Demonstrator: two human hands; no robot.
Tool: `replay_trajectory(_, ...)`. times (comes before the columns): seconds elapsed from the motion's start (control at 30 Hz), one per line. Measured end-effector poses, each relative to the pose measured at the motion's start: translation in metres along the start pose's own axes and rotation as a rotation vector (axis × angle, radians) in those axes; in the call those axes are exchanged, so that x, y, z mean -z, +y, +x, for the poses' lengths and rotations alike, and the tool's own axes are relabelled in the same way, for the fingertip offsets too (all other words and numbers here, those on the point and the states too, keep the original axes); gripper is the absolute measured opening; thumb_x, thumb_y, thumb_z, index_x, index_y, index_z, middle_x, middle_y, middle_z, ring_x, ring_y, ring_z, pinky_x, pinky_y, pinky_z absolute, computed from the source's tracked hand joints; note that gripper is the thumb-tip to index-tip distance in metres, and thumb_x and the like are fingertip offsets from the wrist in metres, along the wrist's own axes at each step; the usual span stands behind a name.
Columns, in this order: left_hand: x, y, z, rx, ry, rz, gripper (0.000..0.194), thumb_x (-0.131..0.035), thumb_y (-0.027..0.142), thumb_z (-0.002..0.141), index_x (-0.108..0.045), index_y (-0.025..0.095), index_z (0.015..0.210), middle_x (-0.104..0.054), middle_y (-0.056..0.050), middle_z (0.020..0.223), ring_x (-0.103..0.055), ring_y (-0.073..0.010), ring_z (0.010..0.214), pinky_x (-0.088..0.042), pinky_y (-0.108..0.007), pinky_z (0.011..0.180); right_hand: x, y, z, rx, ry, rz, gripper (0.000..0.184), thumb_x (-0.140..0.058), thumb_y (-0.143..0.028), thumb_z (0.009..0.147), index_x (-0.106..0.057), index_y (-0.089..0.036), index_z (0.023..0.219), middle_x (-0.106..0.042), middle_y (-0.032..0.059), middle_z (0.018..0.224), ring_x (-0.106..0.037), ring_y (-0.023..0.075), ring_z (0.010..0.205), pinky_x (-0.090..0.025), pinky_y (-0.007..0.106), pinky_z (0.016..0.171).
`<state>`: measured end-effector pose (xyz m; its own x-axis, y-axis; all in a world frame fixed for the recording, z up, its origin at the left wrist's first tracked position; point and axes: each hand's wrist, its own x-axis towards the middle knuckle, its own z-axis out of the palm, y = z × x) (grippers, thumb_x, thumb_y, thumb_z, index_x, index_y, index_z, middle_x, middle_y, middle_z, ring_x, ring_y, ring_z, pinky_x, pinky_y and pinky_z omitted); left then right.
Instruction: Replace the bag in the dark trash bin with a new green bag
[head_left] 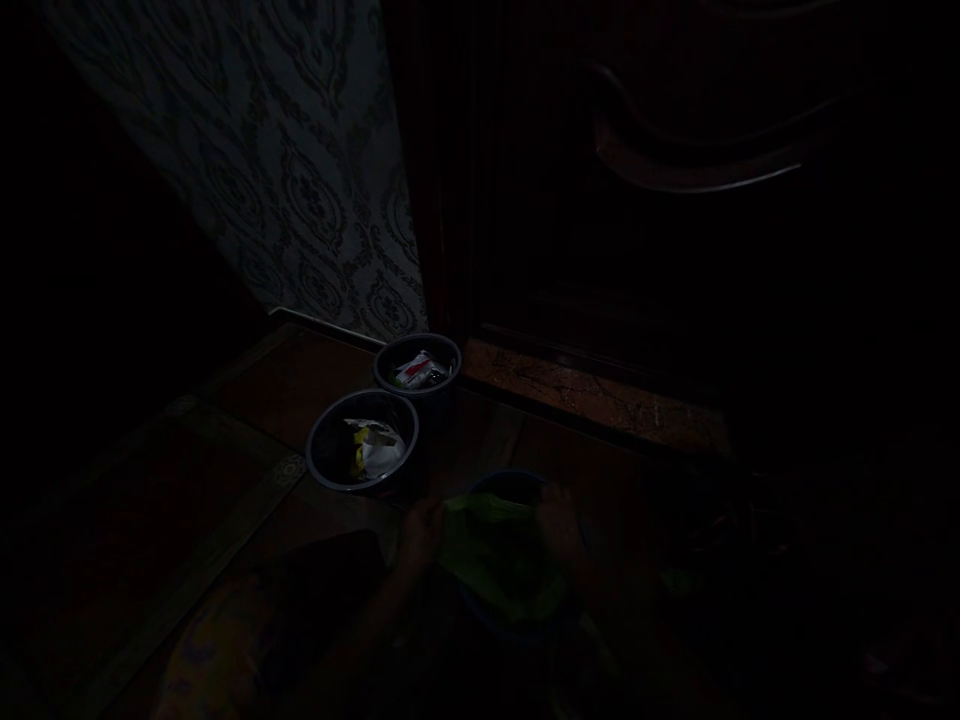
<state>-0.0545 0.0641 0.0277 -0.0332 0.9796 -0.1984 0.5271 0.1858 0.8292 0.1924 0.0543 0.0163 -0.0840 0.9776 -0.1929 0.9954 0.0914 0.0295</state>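
The scene is very dark. My left hand (421, 535) and my right hand (559, 520) each grip an edge of a green plastic bag (499, 560), which is stretched between them over a dark round bin (510, 485). Both hands look closed on the bag's rim. Two more small round bins stand just beyond on the floor: the nearer one (330, 455) holds crumpled white and yellow waste, the farther one (442, 350) holds red and white wrappers.
A dark carved wooden door (675, 200) rises on the right with a stone threshold (592, 395) at its foot. Patterned wallpaper (300, 170) covers the wall at left. A bordered rug (225, 520) lies on the floor at left.
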Motion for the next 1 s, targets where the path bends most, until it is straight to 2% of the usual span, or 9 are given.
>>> replay_trajectory(0.07, 0.002, -0.003, 0.003, 0.022, 0.010, -0.015, 0.028, -0.044, 0.031, 0.080, -0.066, 0.014, 0.086, -0.069, -0.009, 0.088, -0.063, -0.0200, 0.083, -0.048, -0.030, 0.074, -0.002, 0.007, -0.002, -0.047, 0.048, 0.194, 0.029, -0.037, -0.012, 0.082, -0.065, -0.012, 0.087, -0.062, 0.0158, 0.101, -0.051, 0.0256, 0.100, -0.033, 0.039, 0.088)
replay_trajectory(0.2, 0.011, -0.007, 0.007, 0.082, 0.048, -0.034, 0.031, -0.042, 0.033, 0.079, -0.065, 0.013, 0.086, -0.069, -0.009, 0.085, -0.063, -0.0201, 0.080, -0.047, -0.029, 0.071, -0.008, 0.034, -0.008, -0.292, 0.133, 0.913, 0.025, -0.037, -0.029, 0.081, -0.059, -0.017, 0.077, -0.064, 0.0092, 0.083, -0.058, 0.0190, 0.081, -0.042, 0.030, 0.076)
replay_trajectory(0.27, 0.015, -0.007, 0.009, 0.080, 0.023, -0.050, 0.031, -0.043, 0.034, 0.077, -0.065, 0.014, 0.083, -0.069, -0.007, 0.080, -0.063, -0.0195, 0.077, -0.047, -0.028, 0.069, -0.010, 0.053, -0.012, -0.392, 0.159, 1.083, 0.027, -0.038, -0.037, 0.077, -0.056, -0.018, 0.075, -0.064, 0.0082, 0.079, -0.059, 0.0191, 0.076, -0.045, 0.029, 0.070)
replay_trajectory(0.4, 0.018, -0.002, 0.013, 0.068, -0.090, -0.069, 0.030, -0.047, 0.038, 0.075, -0.066, 0.015, 0.075, -0.069, -0.004, 0.073, -0.063, -0.0186, 0.073, -0.047, -0.026, 0.064, -0.010, 0.087, -0.022, -0.467, 0.168, 1.130, 0.030, -0.041, -0.044, 0.069, -0.056, -0.018, 0.068, -0.065, 0.0091, 0.072, -0.059, 0.0205, 0.068, -0.046, 0.031, 0.062)
replay_trajectory(0.53, 0.011, 0.009, 0.025, 0.039, -0.086, 0.002, 0.032, -0.046, 0.037, 0.077, -0.068, 0.013, 0.079, -0.070, -0.006, 0.079, -0.063, -0.0185, 0.075, -0.046, -0.026, 0.066, -0.011, 0.104, -0.019, -0.431, 0.175, 1.150, 0.032, -0.046, -0.048, 0.066, -0.057, -0.019, 0.069, -0.064, 0.0061, 0.069, -0.059, 0.0195, 0.064, -0.045, 0.031, 0.060)
replay_trajectory(0.63, 0.001, 0.016, 0.040, 0.000, -0.067, 0.032, 0.034, -0.044, 0.036, 0.079, -0.069, 0.012, 0.084, -0.071, -0.008, 0.082, -0.064, -0.0184, 0.076, -0.046, -0.025, 0.068, -0.018, 0.109, -0.005, -0.414, 0.232, 1.140, 0.034, -0.046, -0.050, 0.066, -0.058, -0.019, 0.073, -0.064, 0.0059, 0.072, -0.060, 0.0199, 0.067, -0.046, 0.031, 0.063)
replay_trajectory(0.73, -0.010, 0.017, 0.056, 0.011, -0.017, 0.057, 0.033, -0.045, 0.035, 0.080, -0.070, 0.013, 0.086, -0.072, -0.008, 0.085, -0.065, -0.0182, 0.078, -0.046, -0.024, 0.068, -0.030, 0.111, 0.012, -0.457, 0.282, 1.139, 0.035, -0.045, -0.050, 0.064, -0.057, -0.018, 0.072, -0.066, 0.0084, 0.076, -0.061, 0.0214, 0.073, -0.047, 0.033, 0.069)
replay_trajectory(0.87, -0.025, 0.010, 0.077, 0.067, 0.014, 0.071, 0.034, -0.045, 0.034, 0.082, -0.070, 0.012, 0.090, -0.072, -0.009, 0.084, -0.065, -0.0183, 0.078, -0.046, -0.024, 0.066, -0.046, 0.111, 0.029, -0.524, 0.293, 1.128, 0.034, -0.043, -0.049, 0.067, -0.057, -0.018, 0.073, -0.066, 0.0091, 0.077, -0.061, 0.0220, 0.074, -0.048, 0.034, 0.068)
replay_trajectory(1.0, -0.036, 0.001, 0.091, 0.168, 0.010, 0.127, 0.032, -0.045, 0.031, 0.085, -0.069, 0.011, 0.089, -0.071, -0.010, 0.087, -0.065, -0.0182, 0.082, -0.046, -0.024, 0.069, -0.055, 0.108, 0.037, -0.537, 0.264, 1.110, 0.027, -0.044, -0.039, 0.076, -0.058, -0.016, 0.075, -0.066, 0.0088, 0.081, -0.061, 0.0195, 0.079, -0.048, 0.032, 0.073)
